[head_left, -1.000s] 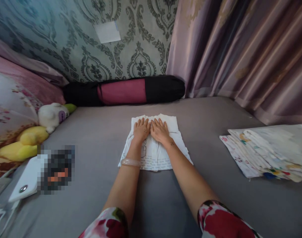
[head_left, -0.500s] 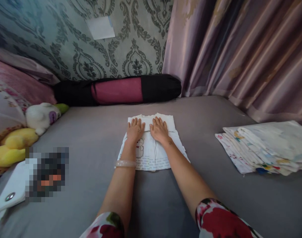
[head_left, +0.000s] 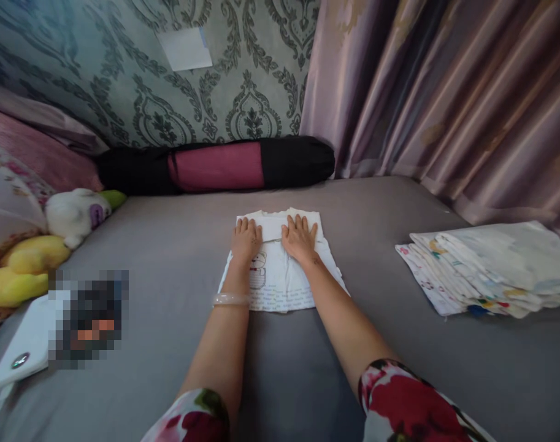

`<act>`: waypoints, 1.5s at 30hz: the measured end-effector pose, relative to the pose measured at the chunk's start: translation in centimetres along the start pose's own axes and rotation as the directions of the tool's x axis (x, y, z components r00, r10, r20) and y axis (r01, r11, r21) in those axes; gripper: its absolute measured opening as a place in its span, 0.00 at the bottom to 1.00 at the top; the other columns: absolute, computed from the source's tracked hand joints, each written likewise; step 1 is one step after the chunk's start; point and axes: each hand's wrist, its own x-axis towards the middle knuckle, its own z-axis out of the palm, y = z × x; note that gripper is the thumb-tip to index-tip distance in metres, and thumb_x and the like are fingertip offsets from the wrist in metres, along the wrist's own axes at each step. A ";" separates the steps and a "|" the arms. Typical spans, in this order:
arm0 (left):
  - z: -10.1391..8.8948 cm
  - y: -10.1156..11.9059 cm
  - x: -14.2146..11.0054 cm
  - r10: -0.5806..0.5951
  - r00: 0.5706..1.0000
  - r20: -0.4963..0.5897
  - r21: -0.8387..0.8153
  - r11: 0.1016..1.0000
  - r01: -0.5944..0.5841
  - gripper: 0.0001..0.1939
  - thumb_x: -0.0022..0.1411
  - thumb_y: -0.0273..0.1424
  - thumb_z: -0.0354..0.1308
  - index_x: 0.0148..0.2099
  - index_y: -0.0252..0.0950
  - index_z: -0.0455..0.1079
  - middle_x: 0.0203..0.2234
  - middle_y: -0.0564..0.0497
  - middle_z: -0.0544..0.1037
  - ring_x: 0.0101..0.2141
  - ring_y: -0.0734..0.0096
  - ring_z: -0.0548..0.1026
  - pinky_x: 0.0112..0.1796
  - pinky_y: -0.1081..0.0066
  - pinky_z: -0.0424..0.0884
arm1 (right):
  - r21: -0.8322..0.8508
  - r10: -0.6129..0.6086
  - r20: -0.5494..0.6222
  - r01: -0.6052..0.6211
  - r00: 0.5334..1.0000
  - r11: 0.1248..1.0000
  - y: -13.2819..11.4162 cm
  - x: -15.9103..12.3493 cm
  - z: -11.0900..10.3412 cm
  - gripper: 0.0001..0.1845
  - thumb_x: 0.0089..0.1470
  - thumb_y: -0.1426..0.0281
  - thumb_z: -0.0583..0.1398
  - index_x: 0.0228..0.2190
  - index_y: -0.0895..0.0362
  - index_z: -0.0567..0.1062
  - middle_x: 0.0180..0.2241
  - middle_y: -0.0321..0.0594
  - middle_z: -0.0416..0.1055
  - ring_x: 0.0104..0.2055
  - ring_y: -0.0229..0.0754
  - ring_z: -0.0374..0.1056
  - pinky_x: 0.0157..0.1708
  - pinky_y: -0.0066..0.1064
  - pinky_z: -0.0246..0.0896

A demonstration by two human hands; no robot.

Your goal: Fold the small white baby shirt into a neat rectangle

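Observation:
A small white garment (head_left: 280, 279) with a printed figure and lines of text lies folded on the grey bed sheet (head_left: 178, 258). My left hand (head_left: 245, 239) lies flat on its upper left part, fingers stretched out. My right hand (head_left: 300, 237) lies flat on its upper right part, fingers spread toward the folded top edge. The two hands are a little apart, with a strip of the garment showing between them. A pale bangle (head_left: 230, 299) circles my left wrist.
A stack of folded printed cloths (head_left: 482, 270) lies at the right. A black and pink bolster bag (head_left: 215, 166) lies along the wall. A white plush toy (head_left: 75, 212), a yellow plush (head_left: 22, 270) and a white device (head_left: 19, 350) are at the left. Curtains (head_left: 445, 98) hang behind.
My hands have slid apart on the garment, from touching side by side to the left and right of its top part. The view shifted slightly.

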 end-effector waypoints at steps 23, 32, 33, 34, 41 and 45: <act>-5.5 -5.1 -3.9 -0.322 0.929 0.184 -0.305 0.880 0.365 0.11 0.49 0.34 0.63 0.34 0.34 0.70 0.27 0.48 0.76 0.32 0.64 0.75 0.32 0.70 0.69 | 0.057 0.221 0.204 -0.237 0.954 0.970 8.1 -3.5 -6.6 0.14 0.50 0.67 0.60 0.38 0.60 0.78 0.40 0.53 0.76 0.42 0.49 0.72 0.36 0.31 0.63; -6.2 -3.9 -4.8 -0.385 0.917 0.107 -0.205 0.893 0.399 0.10 0.55 0.35 0.58 0.37 0.34 0.72 0.33 0.44 0.78 0.38 0.62 0.76 0.37 0.69 0.68 | 0.017 0.258 0.054 -0.260 0.965 0.966 7.6 -4.7 -5.7 0.17 0.60 0.66 0.53 0.46 0.61 0.73 0.46 0.55 0.73 0.48 0.50 0.70 0.43 0.35 0.62; -6.4 -3.8 -5.0 -0.374 0.921 0.106 -0.186 0.903 0.388 0.11 0.55 0.36 0.58 0.37 0.34 0.72 0.33 0.43 0.78 0.38 0.62 0.76 0.37 0.70 0.68 | 0.023 0.235 0.044 -0.236 0.971 0.971 7.8 -4.9 -5.6 0.17 0.60 0.66 0.53 0.47 0.61 0.72 0.46 0.54 0.73 0.48 0.49 0.70 0.44 0.34 0.61; -6.7 -3.7 -5.2 -0.362 0.925 0.113 -0.169 0.911 0.377 0.12 0.56 0.37 0.58 0.37 0.34 0.72 0.33 0.43 0.78 0.38 0.62 0.75 0.37 0.70 0.68 | 0.033 0.213 0.042 -0.215 0.976 0.976 7.9 -5.2 -5.7 0.17 0.60 0.66 0.53 0.47 0.61 0.71 0.46 0.53 0.73 0.48 0.49 0.69 0.44 0.34 0.61; -8.5 -4.3 -8.3 -0.301 0.926 0.229 -0.172 0.924 0.342 0.20 0.53 0.42 0.62 0.41 0.32 0.71 0.30 0.47 0.77 0.31 0.66 0.74 0.30 0.72 0.66 | 0.220 0.125 0.145 -0.155 0.982 0.963 9.2 -8.0 -6.8 0.19 0.59 0.65 0.56 0.50 0.60 0.69 0.40 0.46 0.75 0.39 0.43 0.70 0.39 0.30 0.61; -9.3 -5.2 -11.1 -0.196 0.934 0.299 -0.336 0.895 0.295 0.32 0.50 0.41 0.63 0.55 0.30 0.65 0.27 0.50 0.75 0.28 0.68 0.73 0.29 0.72 0.66 | 0.330 -0.013 0.213 -0.060 0.977 0.942 10.0 -11.0 -8.0 0.23 0.59 0.63 0.54 0.54 0.60 0.67 0.31 0.40 0.73 0.31 0.39 0.67 0.33 0.28 0.59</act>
